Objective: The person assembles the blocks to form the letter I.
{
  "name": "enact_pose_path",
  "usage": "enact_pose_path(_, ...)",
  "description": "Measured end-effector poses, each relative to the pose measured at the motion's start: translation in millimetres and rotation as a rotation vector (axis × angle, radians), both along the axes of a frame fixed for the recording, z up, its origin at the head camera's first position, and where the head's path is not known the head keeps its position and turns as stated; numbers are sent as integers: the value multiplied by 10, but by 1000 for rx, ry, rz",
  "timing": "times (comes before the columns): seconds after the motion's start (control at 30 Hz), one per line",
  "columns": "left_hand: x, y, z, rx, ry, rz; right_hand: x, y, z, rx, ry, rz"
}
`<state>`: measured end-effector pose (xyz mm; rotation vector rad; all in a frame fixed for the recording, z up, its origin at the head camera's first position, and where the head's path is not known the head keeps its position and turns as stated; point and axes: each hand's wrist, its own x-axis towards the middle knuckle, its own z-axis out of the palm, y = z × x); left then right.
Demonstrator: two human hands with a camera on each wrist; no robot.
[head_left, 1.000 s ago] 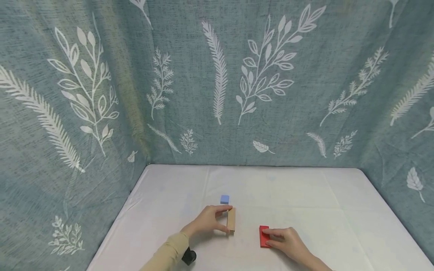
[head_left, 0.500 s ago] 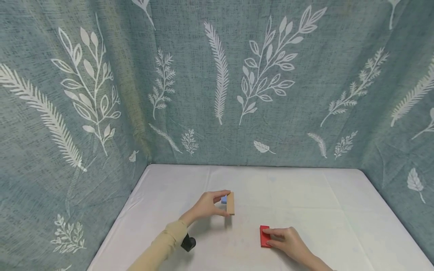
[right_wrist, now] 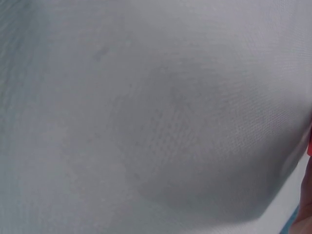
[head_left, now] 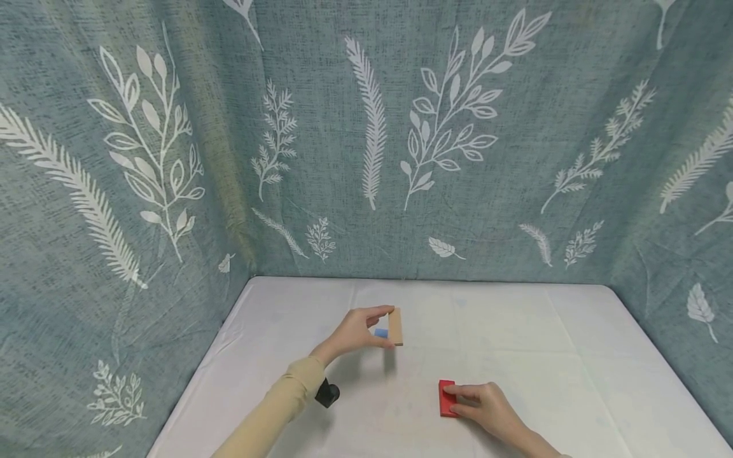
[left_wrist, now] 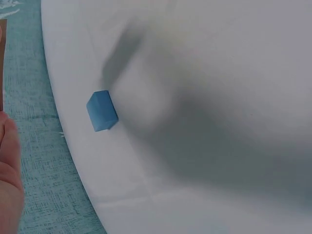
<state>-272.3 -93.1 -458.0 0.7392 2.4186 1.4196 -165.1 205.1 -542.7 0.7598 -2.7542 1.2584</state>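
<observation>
My left hand (head_left: pixel 356 329) pinches a tan wooden block (head_left: pixel 396 327) by its two ends, thumb at the near end and fingers at the far one. The block hangs above the table and throws a shadow below. Just behind it lies a small blue block (head_left: pixel 380 333), partly covered in the head view; the left wrist view shows this blue block (left_wrist: pixel 102 111) whole on the cloth. My right hand (head_left: pixel 487 407) pinches a red rectangular block (head_left: pixel 447 399) that stays low at the table. Only a sliver of the red block (right_wrist: pixel 310 144) shows in the right wrist view.
A white cloth (head_left: pixel 515 343) covers the table. Teal curtains (head_left: pixel 343 159) with white leaf prints stand behind and on both sides. A black device (head_left: pixel 328 393) sits at the left wrist.
My left hand has lifted the wooden block and carried it away from me, past the blue block and slightly right. The right hand and red block have stayed in place.
</observation>
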Motion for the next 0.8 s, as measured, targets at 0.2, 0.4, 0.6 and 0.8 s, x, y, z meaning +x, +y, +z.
enact_pose_path(0.2,-2,87,42,-3,-2,-7,-4,-6,13,4,-6,3)
enact_pose_path(0.4,2,176,73,-3,-5,-17,-2,-5,11,2,2,0)
enact_pose_path(0.6,7,255,82,-21,3,-22,-1,-13,15,2,11,-2)
enact_pose_path(0.8,7,327,97,-3,2,-22,4,-4,9,5,17,-4)
